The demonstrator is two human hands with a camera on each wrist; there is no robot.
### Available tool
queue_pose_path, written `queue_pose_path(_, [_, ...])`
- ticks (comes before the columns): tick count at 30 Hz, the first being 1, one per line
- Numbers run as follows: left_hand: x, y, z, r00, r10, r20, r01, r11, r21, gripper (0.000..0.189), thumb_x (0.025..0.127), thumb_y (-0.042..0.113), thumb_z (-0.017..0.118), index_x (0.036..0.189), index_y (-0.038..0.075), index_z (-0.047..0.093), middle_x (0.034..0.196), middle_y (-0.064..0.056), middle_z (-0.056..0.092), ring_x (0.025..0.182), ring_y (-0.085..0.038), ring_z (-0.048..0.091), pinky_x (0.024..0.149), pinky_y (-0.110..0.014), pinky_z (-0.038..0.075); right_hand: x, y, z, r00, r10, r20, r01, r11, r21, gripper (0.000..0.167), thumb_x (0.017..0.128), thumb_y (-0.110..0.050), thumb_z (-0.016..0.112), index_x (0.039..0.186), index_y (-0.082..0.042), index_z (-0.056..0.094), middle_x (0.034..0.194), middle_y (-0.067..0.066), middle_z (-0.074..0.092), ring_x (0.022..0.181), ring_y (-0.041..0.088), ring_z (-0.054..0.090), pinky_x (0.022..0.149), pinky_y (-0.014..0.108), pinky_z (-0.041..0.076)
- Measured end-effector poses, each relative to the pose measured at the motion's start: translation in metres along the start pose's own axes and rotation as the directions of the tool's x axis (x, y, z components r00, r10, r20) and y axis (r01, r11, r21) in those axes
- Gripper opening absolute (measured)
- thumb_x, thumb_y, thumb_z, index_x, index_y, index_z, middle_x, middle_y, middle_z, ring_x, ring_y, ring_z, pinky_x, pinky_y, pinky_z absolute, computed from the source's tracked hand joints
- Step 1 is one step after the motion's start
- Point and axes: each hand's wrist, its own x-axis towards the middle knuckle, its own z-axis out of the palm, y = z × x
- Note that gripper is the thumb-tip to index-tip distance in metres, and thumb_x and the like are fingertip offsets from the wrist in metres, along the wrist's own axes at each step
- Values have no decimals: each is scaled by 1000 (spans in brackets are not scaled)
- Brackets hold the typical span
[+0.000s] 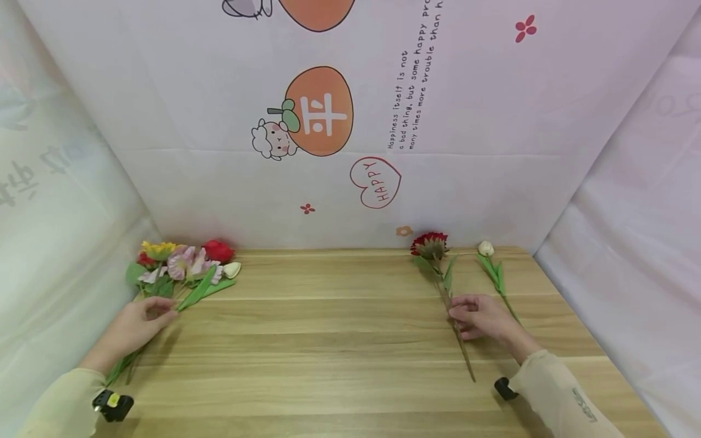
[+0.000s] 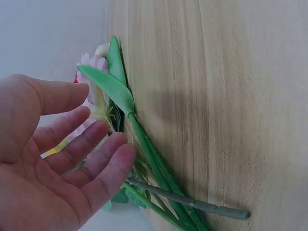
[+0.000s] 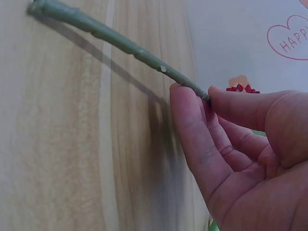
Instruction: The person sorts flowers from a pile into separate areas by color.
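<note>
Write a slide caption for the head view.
Right hand pinching a red flower by its stem; left hand near mixed flowers on a wooden table.

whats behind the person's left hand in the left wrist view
Behind the left hand show a pale pink ruffled flower and a thin strip of yellow petals. The hand covers parts of both; anything else fully behind it cannot be seen.

Lt wood-grain tbl [image 1: 328, 340], mixed flwrs [image 1: 186, 263] at L, wht tulip [image 1: 501, 281] at R
</note>
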Motion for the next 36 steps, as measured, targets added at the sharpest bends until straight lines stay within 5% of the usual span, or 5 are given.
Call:
queue_pose_path(6, [-1,-5,-1,1000,-11,16,11,1000,2,39,103,19,63,122,-14,61,115,-33,65,104,-48,64,86,-59,54,4,3,-1,1000,12,0,-12,1000,-7,47,101,-11,65,138,13,47,111,17,65,85,23,65,72,40,62])
queue_pose_path(36, [1,-12,-3,997,-57,48,55,998,42,42,104,22,60,122,-16,60,119,-36,62,106,-53,60,86,-61,52,4,7,-1,1000,15,12,-15,1000,5,48,101,-12,64,140,10,45,105,15,64,80,22,65,68,40,63])
